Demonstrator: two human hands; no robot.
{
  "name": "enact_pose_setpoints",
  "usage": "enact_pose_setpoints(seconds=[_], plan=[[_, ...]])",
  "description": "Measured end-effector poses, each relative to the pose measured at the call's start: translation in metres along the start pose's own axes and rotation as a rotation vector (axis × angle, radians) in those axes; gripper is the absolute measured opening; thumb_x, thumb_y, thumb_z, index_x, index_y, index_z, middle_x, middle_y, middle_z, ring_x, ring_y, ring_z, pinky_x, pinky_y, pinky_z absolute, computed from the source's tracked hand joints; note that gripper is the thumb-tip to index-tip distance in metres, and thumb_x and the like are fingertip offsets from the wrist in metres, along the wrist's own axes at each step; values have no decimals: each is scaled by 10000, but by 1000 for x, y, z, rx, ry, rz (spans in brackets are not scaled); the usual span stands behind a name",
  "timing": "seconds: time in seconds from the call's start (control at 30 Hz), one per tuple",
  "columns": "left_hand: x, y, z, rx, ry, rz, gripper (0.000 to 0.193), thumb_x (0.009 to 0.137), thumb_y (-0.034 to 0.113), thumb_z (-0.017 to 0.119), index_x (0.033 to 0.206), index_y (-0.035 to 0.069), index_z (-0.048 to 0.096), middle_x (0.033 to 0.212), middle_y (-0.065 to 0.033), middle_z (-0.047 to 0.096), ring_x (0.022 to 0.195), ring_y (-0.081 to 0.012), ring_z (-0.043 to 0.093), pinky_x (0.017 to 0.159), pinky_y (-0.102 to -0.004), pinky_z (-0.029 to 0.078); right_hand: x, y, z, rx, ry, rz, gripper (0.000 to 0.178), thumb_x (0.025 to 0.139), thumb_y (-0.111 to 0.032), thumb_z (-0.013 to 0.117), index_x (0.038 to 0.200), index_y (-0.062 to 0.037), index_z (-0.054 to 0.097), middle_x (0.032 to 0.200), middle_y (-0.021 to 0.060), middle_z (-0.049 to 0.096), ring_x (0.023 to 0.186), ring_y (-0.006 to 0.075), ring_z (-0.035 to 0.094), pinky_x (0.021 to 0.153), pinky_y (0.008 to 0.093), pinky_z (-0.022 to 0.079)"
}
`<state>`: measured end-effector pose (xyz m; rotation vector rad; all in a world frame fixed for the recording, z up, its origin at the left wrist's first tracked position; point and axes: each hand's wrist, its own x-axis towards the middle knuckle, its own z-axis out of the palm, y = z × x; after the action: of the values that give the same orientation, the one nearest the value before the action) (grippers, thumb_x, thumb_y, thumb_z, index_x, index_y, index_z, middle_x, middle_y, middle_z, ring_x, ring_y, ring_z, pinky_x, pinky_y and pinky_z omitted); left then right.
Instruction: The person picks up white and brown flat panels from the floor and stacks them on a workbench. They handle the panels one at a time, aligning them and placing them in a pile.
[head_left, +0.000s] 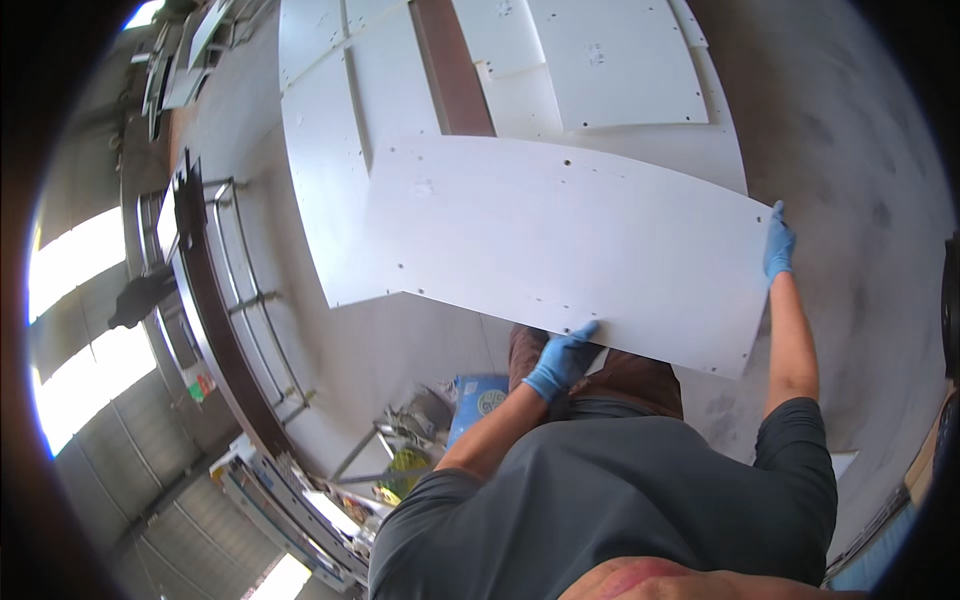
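A long white panel (560,240) with small dark holes near its edges lies across the view in front of my body. My left hand (563,362), in a blue glove, grips its near long edge, the thumb on top and the other fingers hidden beneath. At the right short end, my right hand (779,247), also in a blue glove, holds the edge near the far corner. The panel's left part overlaps other white panels (320,190) beyond it.
More white panels (620,65) lie stacked ahead, with a brown strip (455,70) showing between them. A metal frame rack (245,280) and a long dark beam (225,340) stand at the left. A blue bag (478,405) sits on the floor near my legs.
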<state>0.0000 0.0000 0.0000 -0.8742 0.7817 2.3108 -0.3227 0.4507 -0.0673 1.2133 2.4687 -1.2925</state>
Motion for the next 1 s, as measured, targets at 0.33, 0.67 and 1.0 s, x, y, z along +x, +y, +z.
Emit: enact_pose_setpoints(seconds=[0.33,0.67,1.0], plan=[[29,-49,71,45,118,-37,270,1059,201,544,1277,47,588,1180,-95,676,1100,-223,631,971,-384,499,49,-26,-1,11,-51,-141,798,924,-713,613,822,75,686,737,66,620,699,168,516,667,384,475],[110,-68,44,-520,294,-175,153,989,191,709,1115,110,679,968,-54,722,902,-211,691,831,-344,573,59,-48,50,-316,67,-441,706,965,-661,552,935,17,746,979,251,741,935,340,728,795,435,554],[161,-50,38,-589,375,-362,226,988,290,709,1136,118,702,1091,-76,740,1001,-243,693,927,-355,571,65,-87,89,-626,24,-734,298,929,-322,592,880,-62,728,964,201,731,905,438,692,754,471,553]])
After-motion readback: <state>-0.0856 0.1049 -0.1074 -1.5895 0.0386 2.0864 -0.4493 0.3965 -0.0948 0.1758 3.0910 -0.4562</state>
